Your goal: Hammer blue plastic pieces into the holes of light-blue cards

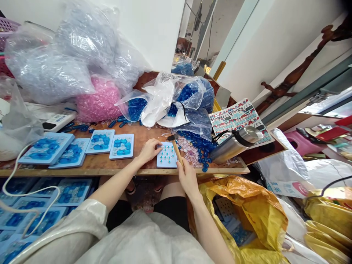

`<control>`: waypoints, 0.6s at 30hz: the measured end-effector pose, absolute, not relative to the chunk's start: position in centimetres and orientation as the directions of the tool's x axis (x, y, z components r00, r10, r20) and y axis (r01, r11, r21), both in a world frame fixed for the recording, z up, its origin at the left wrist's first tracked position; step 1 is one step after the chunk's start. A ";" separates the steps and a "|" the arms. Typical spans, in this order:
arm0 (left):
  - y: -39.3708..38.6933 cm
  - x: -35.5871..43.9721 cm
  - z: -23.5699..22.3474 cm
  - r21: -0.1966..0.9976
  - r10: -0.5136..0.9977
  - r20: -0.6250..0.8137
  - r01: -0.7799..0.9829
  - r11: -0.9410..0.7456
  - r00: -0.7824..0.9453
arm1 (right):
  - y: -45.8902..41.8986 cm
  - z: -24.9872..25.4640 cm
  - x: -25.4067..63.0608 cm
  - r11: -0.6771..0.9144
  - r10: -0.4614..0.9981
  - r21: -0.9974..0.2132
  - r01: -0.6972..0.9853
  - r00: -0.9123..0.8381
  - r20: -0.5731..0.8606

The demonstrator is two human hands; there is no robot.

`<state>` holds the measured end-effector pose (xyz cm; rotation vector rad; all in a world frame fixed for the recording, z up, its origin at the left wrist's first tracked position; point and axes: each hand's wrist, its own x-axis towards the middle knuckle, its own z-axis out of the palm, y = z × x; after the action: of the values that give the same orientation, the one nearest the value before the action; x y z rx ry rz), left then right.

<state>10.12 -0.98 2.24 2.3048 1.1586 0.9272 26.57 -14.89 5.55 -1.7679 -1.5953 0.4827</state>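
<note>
A wooden-handled hammer (177, 151) is in my right hand (188, 178), which is wrapped round the lower handle. Its dark head is over the upper right corner of a pale blue square board (167, 165). Small white and turquoise pieces dot that board, which lies at the table's front edge. My left hand (150, 150) is at the board's upper left corner, thumb and fingers drawn together; whatever they pinch is too small to make out. Clear pinkish rings (189, 150) and dark blue capsule-like pieces (205, 161) lie right of the hammer.
Left along the table are several pale blue boards with blue pieces (121, 146). Behind stand bags of blue pieces (189, 91) and a bag of pink pieces (97, 99). A steel flask (233, 145) leans at right, above an open yellow sack (264, 220). More boards (73, 190) lie below left.
</note>
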 end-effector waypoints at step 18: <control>0.4 7.3 4.4 0.483 0.814 0.164 0.674 -0.559 0.558 | -13.5 4.1 27.0 -0.015 0.992 -0.729 0.684 0.099 0.073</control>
<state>7.30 0.38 4.42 2.4293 1.2141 0.5292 27.03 -13.49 4.09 -1.7620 -1.6471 0.6386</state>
